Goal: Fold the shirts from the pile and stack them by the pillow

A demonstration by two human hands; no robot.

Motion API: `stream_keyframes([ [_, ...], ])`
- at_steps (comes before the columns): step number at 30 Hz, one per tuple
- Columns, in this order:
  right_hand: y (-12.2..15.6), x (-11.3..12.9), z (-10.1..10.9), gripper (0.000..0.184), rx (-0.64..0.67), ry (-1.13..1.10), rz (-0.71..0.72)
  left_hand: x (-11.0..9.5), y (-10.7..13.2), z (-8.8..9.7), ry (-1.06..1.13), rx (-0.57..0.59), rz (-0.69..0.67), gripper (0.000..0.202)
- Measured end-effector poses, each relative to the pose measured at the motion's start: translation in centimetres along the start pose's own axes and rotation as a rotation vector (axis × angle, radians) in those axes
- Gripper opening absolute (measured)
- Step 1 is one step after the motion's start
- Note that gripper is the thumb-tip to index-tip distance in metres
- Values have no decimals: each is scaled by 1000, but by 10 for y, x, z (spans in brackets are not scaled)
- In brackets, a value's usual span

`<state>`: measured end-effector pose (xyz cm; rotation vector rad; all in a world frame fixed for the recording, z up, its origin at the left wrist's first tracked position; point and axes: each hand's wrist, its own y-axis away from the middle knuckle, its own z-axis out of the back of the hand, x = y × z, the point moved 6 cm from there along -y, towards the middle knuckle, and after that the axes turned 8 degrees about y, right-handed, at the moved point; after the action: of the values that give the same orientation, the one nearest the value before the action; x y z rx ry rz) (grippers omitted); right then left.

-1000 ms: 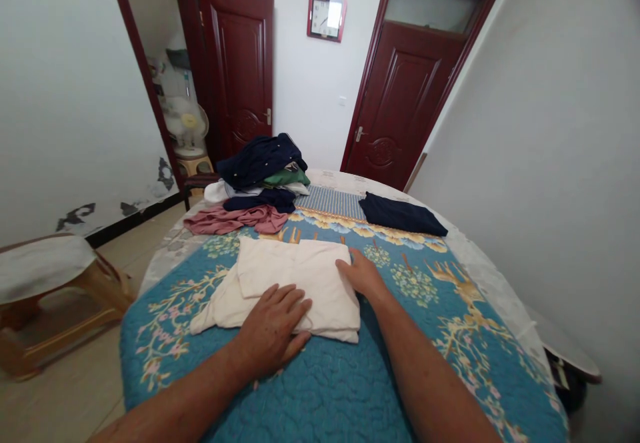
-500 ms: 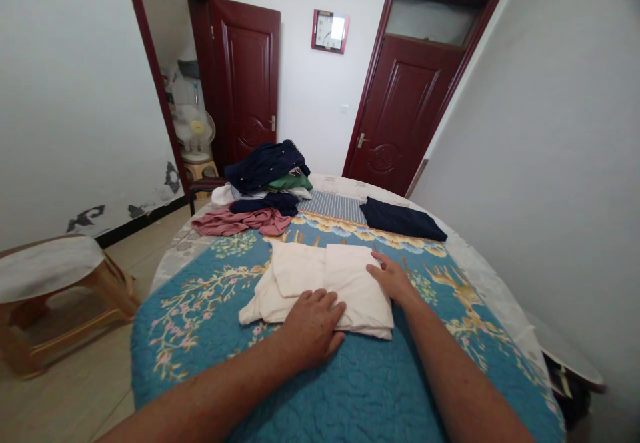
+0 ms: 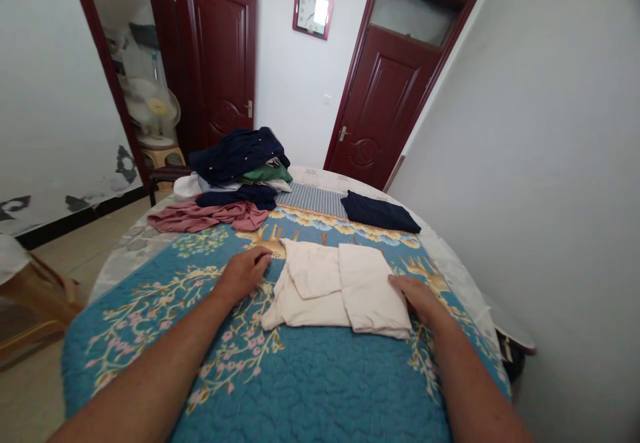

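Inner layers of the cream cloth (image 3: pixel 373 289) hidden by its folds, stool (image 3: pixel 37 293) cut by left edge

The head camera looks forward and down from above the near side of the quilt (image 3: pixel 310 389), with the left hand (image 3: pixel 243 273) at 8 o'clock and the right hand (image 3: pixel 417 296) at 4. The cream cloth (image 3: pixel 320 309) lies close, toward 6 o'clock. Well beyond the table, the wide view takes in a wall clock (image 3: pixel 307 11) at 12 and a leaning doorframe (image 3: pixel 353 76) toward 1.
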<state>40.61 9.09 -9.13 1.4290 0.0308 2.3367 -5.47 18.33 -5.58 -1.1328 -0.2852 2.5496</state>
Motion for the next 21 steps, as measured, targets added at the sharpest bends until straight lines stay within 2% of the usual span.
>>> stream_keyframes([
  [3, 5, 5, -3, 35, 37, -120, -28, 17, -6, 7, 66, -44, 83, 39],
  [6, 9, 22, -2, 32, 8, -196, -44, 16, -7, 3, 55, -14, 43, 39],
  [12, 18, 85, -7, 33, 20, -16, 37, 15, -8, 1, 61, -16, 16, 37],
  [17, 27, 143, -29, 29, -18, 186, 175, 12, -6, 4, 104, -33, 27, 36],
  [21, 36, 186, -63, 20, -41, 317, 337, 10, -4, 5, 171, -51, 39, 37],
])
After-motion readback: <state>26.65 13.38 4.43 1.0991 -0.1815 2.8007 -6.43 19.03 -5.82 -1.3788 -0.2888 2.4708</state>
